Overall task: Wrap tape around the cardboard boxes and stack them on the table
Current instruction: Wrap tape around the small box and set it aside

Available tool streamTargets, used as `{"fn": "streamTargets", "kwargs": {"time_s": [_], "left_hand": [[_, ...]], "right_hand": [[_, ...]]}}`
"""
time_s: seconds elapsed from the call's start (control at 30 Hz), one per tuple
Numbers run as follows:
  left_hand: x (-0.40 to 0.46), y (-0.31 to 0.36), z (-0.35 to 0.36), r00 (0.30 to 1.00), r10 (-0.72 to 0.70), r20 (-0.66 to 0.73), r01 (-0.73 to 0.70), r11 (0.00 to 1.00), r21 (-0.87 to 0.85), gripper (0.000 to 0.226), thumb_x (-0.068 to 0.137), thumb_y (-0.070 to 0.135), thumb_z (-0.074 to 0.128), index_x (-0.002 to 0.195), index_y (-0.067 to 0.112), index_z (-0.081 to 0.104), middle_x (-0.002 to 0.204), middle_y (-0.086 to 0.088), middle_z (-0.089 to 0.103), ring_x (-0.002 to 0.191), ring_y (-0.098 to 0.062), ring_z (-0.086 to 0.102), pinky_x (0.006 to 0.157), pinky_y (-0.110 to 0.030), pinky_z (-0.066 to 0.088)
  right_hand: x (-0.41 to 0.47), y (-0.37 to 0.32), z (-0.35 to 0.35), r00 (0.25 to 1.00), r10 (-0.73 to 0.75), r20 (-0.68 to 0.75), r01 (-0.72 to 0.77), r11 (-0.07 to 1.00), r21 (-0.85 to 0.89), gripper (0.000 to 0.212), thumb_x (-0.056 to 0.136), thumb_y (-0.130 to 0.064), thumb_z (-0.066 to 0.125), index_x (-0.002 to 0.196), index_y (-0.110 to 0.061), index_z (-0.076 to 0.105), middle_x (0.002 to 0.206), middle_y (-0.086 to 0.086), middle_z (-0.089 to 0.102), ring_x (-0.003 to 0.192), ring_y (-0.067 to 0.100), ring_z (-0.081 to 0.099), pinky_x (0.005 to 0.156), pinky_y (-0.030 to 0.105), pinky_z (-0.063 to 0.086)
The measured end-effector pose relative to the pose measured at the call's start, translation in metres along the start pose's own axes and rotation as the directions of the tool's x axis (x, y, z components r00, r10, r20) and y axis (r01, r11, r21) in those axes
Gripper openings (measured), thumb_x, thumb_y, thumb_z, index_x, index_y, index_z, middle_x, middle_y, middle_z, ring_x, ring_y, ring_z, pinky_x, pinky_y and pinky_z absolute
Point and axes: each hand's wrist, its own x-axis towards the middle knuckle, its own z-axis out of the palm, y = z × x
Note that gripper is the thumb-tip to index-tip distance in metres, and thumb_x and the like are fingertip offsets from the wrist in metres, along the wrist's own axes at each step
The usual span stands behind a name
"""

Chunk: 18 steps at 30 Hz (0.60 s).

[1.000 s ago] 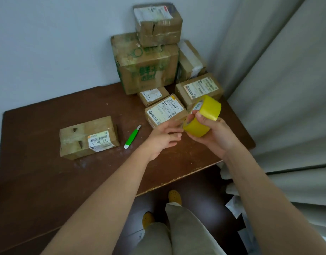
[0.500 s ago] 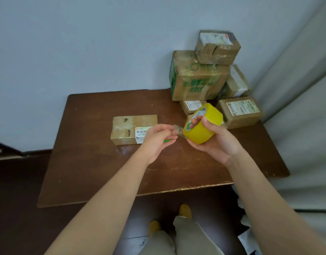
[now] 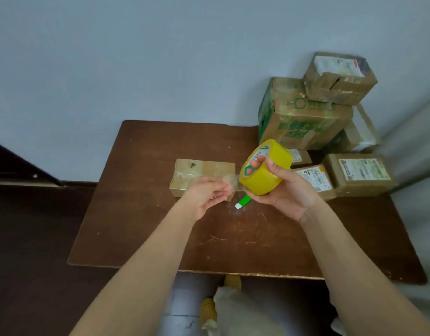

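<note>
My right hand (image 3: pixel 289 192) grips a yellow tape roll (image 3: pixel 266 167) above the brown table (image 3: pixel 148 226), fingers through its core and thumb on the outside. My left hand (image 3: pixel 206 194) pinches the clear free end of the tape (image 3: pixel 233 183), drawn out a short way to the left of the roll. Behind my left hand a flat cardboard box (image 3: pixel 204 170) lies alone on the table, partly hidden by the hand. At the back right stands a pile of boxes: a large green-printed box (image 3: pixel 303 120) with a smaller box (image 3: pixel 340 78) on top.
A green and white cutter (image 3: pixel 243 202) lies on the table under the roll. Several smaller labelled boxes (image 3: pixel 359 175) sit at the right edge beside a grey curtain (image 3: pixel 417 141). A wall backs the table. Dark floor lies to the left; my yellow shoes show below the front edge.
The view has swung left, shifting the pile to the right. My left hand has pulled the tape end farther from the roll, and the roll has tilted up in my right hand.
</note>
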Motion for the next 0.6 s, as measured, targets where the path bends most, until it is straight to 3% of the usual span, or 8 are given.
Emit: {"fn": "streamTargets", "kwargs": {"time_s": [0.13,0.27,0.37,0.47,0.6], "left_hand": [[0.014,0.003,-0.002,0.989,0.042,-0.143,-0.047,0.998,-0.031,0.014,0.093,0.004,0.064,0.084,0.01,0.055,0.066,-0.002,0.073,0.069,-0.013,0.069,0.077,-0.025,0.057],[0.016,0.008,-0.013,0.964,0.069,-0.258,-0.087,0.995,-0.057,0.017,0.09,0.0,0.066,0.08,0.011,0.059,0.063,-0.001,0.071,0.062,-0.01,0.067,0.073,-0.022,0.056],[0.015,0.016,-0.02,0.94,0.137,-0.313,-0.157,0.987,-0.038,0.017,0.088,-0.001,0.069,0.076,0.008,0.062,0.068,-0.007,0.072,0.063,-0.013,0.068,0.073,-0.026,0.057],[0.015,0.018,-0.027,0.916,0.118,-0.385,-0.169,0.981,-0.101,0.012,0.086,-0.006,0.069,0.079,0.002,0.062,0.075,-0.015,0.07,0.062,-0.014,0.069,0.059,-0.019,0.056],[0.02,0.012,-0.043,0.847,0.116,-0.519,-0.189,0.978,-0.09,0.02,0.086,-0.005,0.069,0.078,0.01,0.057,0.081,-0.011,0.07,0.068,-0.014,0.068,0.062,-0.02,0.055]], "right_hand": [[0.042,-0.011,-0.001,0.999,0.03,-0.035,-0.028,0.998,0.056,0.023,0.085,-0.038,0.06,0.106,-0.028,0.063,0.107,-0.013,0.071,0.111,0.015,0.061,0.108,0.064,0.033],[0.08,-0.008,0.004,0.991,0.017,-0.134,0.003,0.989,0.148,0.02,0.091,-0.037,0.062,0.109,-0.03,0.064,0.11,-0.015,0.073,0.113,0.012,0.063,0.109,0.061,0.037],[0.099,-0.01,0.01,0.98,-0.008,-0.197,0.03,0.994,0.109,0.026,0.087,-0.038,0.066,0.112,-0.031,0.064,0.118,-0.015,0.072,0.115,0.01,0.062,0.111,0.057,0.036],[0.112,-0.005,0.018,0.981,-0.051,-0.185,0.04,0.997,-0.062,0.029,0.091,-0.04,0.065,0.12,-0.035,0.062,0.123,-0.016,0.07,0.112,0.01,0.063,0.107,0.056,0.039],[0.126,0.002,0.034,0.998,-0.04,-0.056,0.015,0.916,-0.4,0.021,0.094,-0.033,0.066,0.114,-0.033,0.06,0.114,-0.011,0.068,0.098,0.006,0.065,0.106,0.051,0.047]]}}
